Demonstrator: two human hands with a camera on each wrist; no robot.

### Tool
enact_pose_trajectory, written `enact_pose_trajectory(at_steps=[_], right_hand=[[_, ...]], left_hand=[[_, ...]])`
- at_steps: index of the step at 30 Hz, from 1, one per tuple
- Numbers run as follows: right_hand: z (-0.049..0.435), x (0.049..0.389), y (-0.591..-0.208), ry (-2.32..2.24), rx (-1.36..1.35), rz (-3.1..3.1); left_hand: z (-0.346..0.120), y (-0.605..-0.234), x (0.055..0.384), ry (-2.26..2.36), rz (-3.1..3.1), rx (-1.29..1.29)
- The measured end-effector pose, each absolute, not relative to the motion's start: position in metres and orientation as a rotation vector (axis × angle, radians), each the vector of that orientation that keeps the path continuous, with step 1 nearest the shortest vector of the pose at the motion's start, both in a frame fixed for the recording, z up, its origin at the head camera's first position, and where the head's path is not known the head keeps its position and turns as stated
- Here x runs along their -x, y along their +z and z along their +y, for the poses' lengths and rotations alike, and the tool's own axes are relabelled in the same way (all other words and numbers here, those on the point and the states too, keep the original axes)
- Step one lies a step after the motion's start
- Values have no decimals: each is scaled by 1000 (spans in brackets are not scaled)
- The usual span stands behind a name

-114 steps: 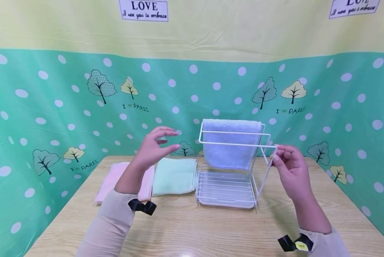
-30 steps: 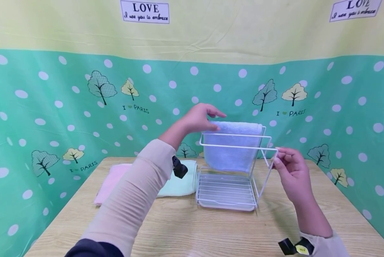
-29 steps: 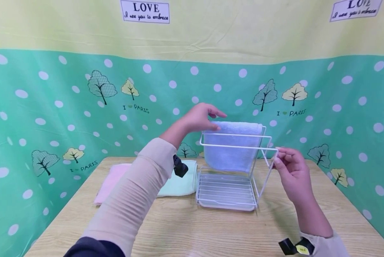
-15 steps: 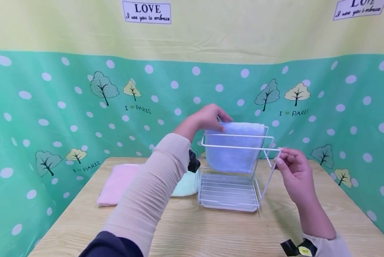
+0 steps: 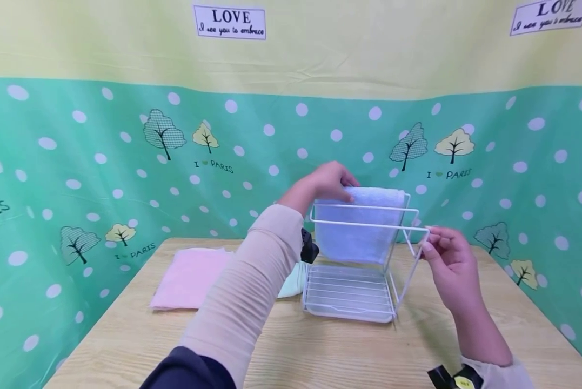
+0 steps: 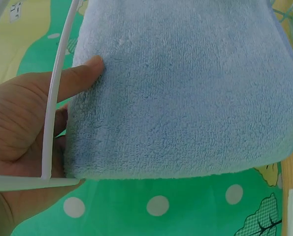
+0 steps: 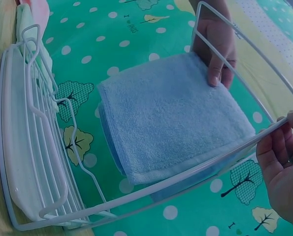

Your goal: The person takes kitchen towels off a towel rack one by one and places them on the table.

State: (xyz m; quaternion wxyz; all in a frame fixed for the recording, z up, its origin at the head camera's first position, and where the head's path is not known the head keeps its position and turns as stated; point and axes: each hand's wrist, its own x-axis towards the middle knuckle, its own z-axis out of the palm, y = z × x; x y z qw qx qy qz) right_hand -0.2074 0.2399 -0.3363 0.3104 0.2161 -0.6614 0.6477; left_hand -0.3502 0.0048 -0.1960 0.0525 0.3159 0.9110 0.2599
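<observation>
Left hand fingers pinch the blue towel hung on the rack; right hand fingers grip its front bar

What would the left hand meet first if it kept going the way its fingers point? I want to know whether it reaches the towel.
The left hand already touches the folded light-blue terry towel hanging over the white wire rack; that towel comes first.

Front worktop: lay bare, open to reach.
Rack rails: barred the blue towel.
Left side: pink cloth lay there.
</observation>
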Motion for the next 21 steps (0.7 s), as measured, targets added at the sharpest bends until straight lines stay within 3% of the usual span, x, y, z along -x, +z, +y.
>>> enact_pose_trajectory(at_steps=[21], right_hand=[[242,209,-339,1713,-669,-1700]], left_hand=[[3,-191,348,993,2849,-1082]])
